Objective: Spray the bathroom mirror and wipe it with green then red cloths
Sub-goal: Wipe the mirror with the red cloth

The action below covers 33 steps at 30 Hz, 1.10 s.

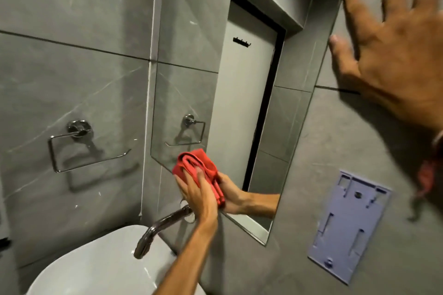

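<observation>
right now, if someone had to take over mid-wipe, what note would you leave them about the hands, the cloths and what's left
Left hand: presses the folded red cloth flat against the lower left corner of the mirror, just above the tap and basin.
Right hand: open, fingers spread, palm braced on the grey wall tile right of the mirror, holding nothing.
Green cloth and spray bottle: not in view.
Done: judging by the red cloth in use, the job is at its last stage; the glass shows no obvious streaks or droplets.
Left: finish the red wipe over the rest of the mirror, probably working up from this corner.
</observation>
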Motion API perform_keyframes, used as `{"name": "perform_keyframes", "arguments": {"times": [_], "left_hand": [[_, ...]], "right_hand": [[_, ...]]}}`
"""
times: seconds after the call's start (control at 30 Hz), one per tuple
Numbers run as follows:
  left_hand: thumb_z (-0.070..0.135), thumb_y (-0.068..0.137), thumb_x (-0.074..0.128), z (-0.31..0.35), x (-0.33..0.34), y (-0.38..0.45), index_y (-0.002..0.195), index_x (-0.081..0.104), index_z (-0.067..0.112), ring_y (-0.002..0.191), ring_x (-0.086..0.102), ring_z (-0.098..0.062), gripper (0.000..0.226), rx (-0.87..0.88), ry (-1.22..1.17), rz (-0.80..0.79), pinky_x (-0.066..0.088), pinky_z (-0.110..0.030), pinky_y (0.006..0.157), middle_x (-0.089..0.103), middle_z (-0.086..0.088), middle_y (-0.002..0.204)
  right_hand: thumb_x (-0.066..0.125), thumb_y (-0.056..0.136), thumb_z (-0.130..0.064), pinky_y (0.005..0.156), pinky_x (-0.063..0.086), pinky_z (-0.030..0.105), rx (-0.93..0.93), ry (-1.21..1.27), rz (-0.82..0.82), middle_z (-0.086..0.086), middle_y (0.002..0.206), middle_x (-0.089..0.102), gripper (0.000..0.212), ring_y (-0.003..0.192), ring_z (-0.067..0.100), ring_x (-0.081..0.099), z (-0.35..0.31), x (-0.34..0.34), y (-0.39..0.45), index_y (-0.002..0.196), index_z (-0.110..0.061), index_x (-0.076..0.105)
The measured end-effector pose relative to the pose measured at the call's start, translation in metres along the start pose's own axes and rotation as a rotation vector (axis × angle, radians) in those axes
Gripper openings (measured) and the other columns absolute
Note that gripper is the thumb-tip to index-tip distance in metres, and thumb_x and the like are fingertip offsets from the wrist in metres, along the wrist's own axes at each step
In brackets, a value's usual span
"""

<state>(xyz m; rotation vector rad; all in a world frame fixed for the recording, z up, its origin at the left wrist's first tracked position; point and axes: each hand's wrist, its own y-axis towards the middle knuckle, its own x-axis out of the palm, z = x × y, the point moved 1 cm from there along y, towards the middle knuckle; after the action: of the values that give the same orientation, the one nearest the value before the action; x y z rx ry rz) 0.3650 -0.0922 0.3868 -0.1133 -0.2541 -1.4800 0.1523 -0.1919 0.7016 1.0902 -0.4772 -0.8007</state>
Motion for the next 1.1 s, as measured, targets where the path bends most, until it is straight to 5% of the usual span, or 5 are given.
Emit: {"name": "perform_keyframes", "arguments": {"times": [0.47, 0.67, 0.87, 0.97, 1.1], "left_hand": [[0.029, 0.097, 0.057, 0.289, 0.085, -0.09, 0.158, 0.025, 0.032, 0.158, 0.011, -0.021, 0.07, 0.48, -0.221, -0.158, 0.007, -0.045, 0.128, 0.011, -0.001, 0.172], [0.008, 0.08, 0.058, 0.463, 0.113, -0.098, 0.16, 0.022, 0.018, 0.148, 0.039, -0.028, 0.089, 0.945, -0.295, -0.379, 0.025, -0.048, 0.124, 0.038, -0.009, 0.162], [0.004, 0.082, 0.054, 0.452, 0.101, -0.123, 0.155, 0.013, -0.011, 0.144, 0.043, -0.04, 0.085, 1.472, -0.313, -0.598, 0.035, -0.047, 0.122, 0.032, -0.03, 0.16], [0.014, 0.088, 0.064, 0.429, 0.094, -0.156, 0.149, 0.019, -0.02, 0.147, 0.037, -0.045, 0.082, 1.652, -0.254, -0.592, 0.034, -0.054, 0.12, 0.03, -0.037, 0.158], [0.028, 0.079, 0.079, 0.397, 0.073, -0.185, 0.153, 0.014, -0.015, 0.156, 0.019, -0.038, 0.108, 1.651, -0.178, -0.687, 0.025, -0.056, 0.124, 0.018, -0.03, 0.165]], "right_hand": [[0.033, 0.097, -0.059, 0.13, 0.019, 0.057, 0.044, 0.082, -0.175, 0.021, 0.17, 0.029, 0.075, 0.158, 0.036, 0.029, 0.037, -0.053, 0.008, 0.161, -0.021, 0.034], [0.052, 0.096, -0.048, 0.117, 0.037, 0.015, 0.355, 0.877, 0.042, -0.002, 0.154, 0.054, 0.058, 0.137, 0.005, 0.051, 0.054, -0.075, 0.039, 0.151, -0.03, 0.049], [0.067, 0.081, -0.061, 0.114, 0.051, 0.043, 0.774, 1.608, 0.122, 0.007, 0.132, 0.068, 0.056, 0.121, 0.018, 0.069, 0.095, -0.12, 0.078, 0.122, -0.023, 0.065], [0.073, 0.083, -0.059, 0.111, 0.054, 0.05, 0.709, 1.588, -0.128, 0.013, 0.123, 0.078, 0.059, 0.116, 0.031, 0.075, 0.1, -0.132, 0.073, 0.122, -0.014, 0.074], [0.078, 0.087, -0.025, 0.083, 0.063, 0.034, 0.761, 1.485, 0.027, 0.004, 0.101, 0.083, 0.018, 0.086, 0.014, 0.078, 0.105, -0.141, 0.036, 0.1, -0.011, 0.078]]}}
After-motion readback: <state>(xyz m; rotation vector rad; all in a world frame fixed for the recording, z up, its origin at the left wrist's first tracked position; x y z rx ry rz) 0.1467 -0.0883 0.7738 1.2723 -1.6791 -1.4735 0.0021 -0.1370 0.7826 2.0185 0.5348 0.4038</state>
